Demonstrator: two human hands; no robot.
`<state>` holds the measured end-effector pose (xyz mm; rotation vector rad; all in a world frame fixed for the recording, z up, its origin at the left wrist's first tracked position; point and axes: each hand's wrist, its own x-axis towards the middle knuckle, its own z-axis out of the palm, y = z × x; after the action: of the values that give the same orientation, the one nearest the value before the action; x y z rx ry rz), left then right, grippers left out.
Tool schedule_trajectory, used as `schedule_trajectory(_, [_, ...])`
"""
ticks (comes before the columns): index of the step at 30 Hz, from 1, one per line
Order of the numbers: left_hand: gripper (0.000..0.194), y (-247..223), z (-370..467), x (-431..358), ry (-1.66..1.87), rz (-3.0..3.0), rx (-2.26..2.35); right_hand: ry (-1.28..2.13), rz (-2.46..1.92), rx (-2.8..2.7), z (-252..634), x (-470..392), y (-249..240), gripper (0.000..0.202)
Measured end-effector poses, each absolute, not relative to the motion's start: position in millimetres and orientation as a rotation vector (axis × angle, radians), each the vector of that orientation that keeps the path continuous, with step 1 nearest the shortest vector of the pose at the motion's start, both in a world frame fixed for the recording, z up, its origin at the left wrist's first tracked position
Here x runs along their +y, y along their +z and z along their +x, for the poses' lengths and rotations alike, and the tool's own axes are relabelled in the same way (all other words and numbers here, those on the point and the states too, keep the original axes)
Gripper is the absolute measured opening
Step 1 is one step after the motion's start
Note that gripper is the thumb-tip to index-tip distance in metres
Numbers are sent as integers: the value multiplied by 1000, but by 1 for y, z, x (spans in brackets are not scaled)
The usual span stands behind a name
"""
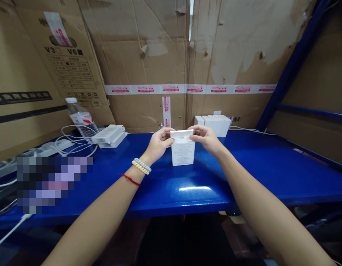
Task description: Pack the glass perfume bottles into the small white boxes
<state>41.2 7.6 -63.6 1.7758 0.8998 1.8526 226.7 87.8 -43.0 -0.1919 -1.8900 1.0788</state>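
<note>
A small white box (183,153) with fine print on its near face stands upright on the blue table (159,195). Its top flap (182,133) is raised. My left hand (159,142) pinches the upper left corner of the box, thumb in front and fingers behind. At the upper right corner my right hand (205,138) grips in the same way, its thumb by the flap edge. Some of the fingertips are hidden behind the box. Beaded bands and a red string circle my left wrist.
Several white boxes (215,125) stand in a row at the back right. At the left are two flat white boxes (109,136), a water bottle (81,120), looped white cables (60,140) and a pixelated area. Cardboard sheets (148,66) wall the back; a blue metal post (287,70) rises at right.
</note>
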Motion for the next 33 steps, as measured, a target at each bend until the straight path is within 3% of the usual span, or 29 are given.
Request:
schedule_trajectory(10, [13,-62,39,4,1952,2062,977,1047,-117,-1923,229,90,-43,19])
schedule_trajectory(14, [15,-62,38,2,1905,2067,965,1034,-152,-1907,229,89,-43,16])
schedule_trajectory(20, [33,-65,38,3,1824,1947,908,984,-170,-1917,229,88,-43,18])
schedule_trajectory(33, [19,-67,38,4,1926,2110,970,994,-219,-1922,230,85,-41,23])
